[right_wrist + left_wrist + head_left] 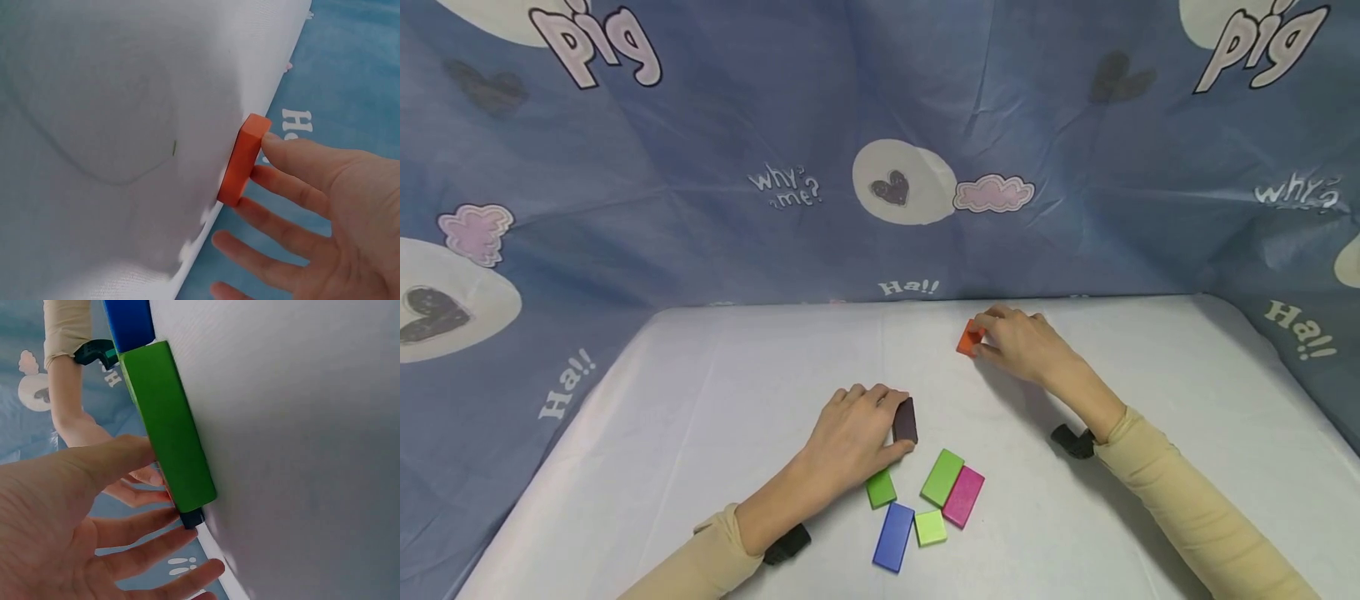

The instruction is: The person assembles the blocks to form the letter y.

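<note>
My left hand (853, 437) pinches a dark, near-black block (906, 422) between thumb and fingers, mid-table. In the left wrist view a green block (169, 425) hides most of that dark block (192, 518). Farther back and to the right, my right hand (1018, 342) holds an orange block (967, 343) by its ends. The right wrist view shows the orange block (244, 162) low at the white surface, the thumb at one end and fingertips at the other. Just below the left hand lies the green block (881, 489), partly covered by it.
Nearer the front lie a longer green block (942, 477) against a magenta block (963, 497), a blue block (893, 537) and a small yellow-green block (931, 528). A white cloth (760, 367) covers the table. Blue printed fabric (820, 250) rises behind and at both sides.
</note>
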Available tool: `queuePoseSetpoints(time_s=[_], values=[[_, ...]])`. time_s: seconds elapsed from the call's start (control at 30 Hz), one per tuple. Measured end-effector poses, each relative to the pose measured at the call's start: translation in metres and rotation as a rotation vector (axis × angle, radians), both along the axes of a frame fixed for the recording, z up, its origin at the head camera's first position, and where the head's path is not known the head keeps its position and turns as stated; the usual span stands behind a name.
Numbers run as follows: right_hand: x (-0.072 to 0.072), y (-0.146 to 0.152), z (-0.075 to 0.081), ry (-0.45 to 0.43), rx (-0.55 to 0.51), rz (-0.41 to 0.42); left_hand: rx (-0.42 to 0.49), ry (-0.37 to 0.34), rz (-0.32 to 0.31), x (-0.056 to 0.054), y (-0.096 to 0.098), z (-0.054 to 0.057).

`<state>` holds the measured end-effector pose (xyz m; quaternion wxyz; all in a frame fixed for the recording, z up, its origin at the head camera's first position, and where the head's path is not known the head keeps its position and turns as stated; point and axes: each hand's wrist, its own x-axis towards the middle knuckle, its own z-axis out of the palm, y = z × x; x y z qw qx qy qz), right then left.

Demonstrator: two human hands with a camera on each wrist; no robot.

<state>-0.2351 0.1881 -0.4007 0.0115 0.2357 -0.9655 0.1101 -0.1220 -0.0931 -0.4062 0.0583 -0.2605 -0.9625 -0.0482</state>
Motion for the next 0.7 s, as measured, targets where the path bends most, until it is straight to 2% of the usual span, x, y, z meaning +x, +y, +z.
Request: queuePoseSetpoints(time_s=[0.17, 0.43, 0.7], values=[[0.001, 0.0, 0.002, -0.009, 0.0, -0.005, -0.03, 0.001, -0.024, -0.003, 0.001, 0.003], [0.001, -0.002, 0.004, -0.006, -0.004, -0.003, -0.065, -0.038, -0.074, -0.009, 0.004, 0.009], [0.002, -0.003, 0.005, -0.006, 0.008, -0.011, -0.091, 0.019, -0.111, -0.02, 0.013, 0.015]])
